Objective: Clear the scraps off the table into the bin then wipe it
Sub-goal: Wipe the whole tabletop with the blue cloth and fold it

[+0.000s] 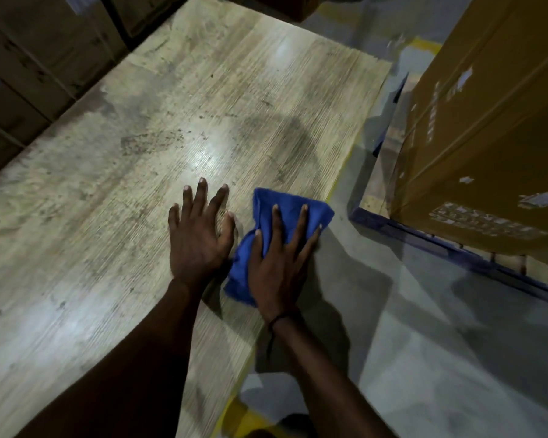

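Wiping looks underway: right hand [277, 263] presses the cloth [285, 213] with straight fingers, left hand [200, 230] flat on the table [108, 184]. Next, sweep leftward.

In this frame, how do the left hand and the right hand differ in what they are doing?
The left hand lies flat on the bare table; the right hand presses on the blue cloth. The left hand sits further in from the table's edge; the right hand is at that edge. Only the right wrist wears a thin dark band. Both have straight, spread fingers.
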Demonstrator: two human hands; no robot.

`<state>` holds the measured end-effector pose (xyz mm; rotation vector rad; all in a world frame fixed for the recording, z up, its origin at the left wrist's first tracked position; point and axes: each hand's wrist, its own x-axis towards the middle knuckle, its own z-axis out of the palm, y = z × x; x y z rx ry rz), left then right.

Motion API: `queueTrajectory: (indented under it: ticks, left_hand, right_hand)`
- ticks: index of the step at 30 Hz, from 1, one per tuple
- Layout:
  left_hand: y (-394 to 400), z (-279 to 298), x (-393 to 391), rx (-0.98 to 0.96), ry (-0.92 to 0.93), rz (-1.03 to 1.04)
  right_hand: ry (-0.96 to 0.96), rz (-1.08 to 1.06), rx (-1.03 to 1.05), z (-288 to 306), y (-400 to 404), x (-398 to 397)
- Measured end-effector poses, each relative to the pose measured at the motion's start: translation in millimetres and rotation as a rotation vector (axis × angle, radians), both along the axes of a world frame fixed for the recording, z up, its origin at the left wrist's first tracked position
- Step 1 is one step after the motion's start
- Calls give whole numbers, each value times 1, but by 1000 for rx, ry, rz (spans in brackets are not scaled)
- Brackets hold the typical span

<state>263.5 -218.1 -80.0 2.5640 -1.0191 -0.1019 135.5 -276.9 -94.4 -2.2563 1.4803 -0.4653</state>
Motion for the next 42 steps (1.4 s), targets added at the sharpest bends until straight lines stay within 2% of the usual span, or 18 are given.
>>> queueTrajectory:
  ticks: [4,7,10,13,17,21,27,31,34,37,42]
  left_hand:
    - [1,0,1,-1,-6,-10]
    - [2,-1,2,1,-17,-18]
    - [1,-1,2,12,-28,-16]
    - [0,-1,2,15,-32,-12]
    - [0,-1,1,0,-27,-4]
    - [-1,-1,1,-1,-5,4]
    - [1,1,-1,-5,-5,18]
    - [-2,8,-6,1,27,31]
    - [-3,10,-7,1,33,33]
    - [-3,7,-2,14,22,19]
    - [-3,8,-1,10,10,16]
  right_hand:
    - [70,-45,29,8,-77,25]
    - [-32,-33,104,7,-140,41]
    - [-48,-58,158,2,-171,51]
    - [-30,-38,113,3,-162,50]
    - [-13,-111,17,-1,-82,33]
    - [29,-23,-18,-9,-31,14]
    - [61,-61,-26,-6,-100,42]
    - [97,-71,111,9,-181,71]
    - [114,-72,137,13,-212,81]
    - [136,-63,75,7,-198,78]
    - [162,-56,-47,8,-128,56]
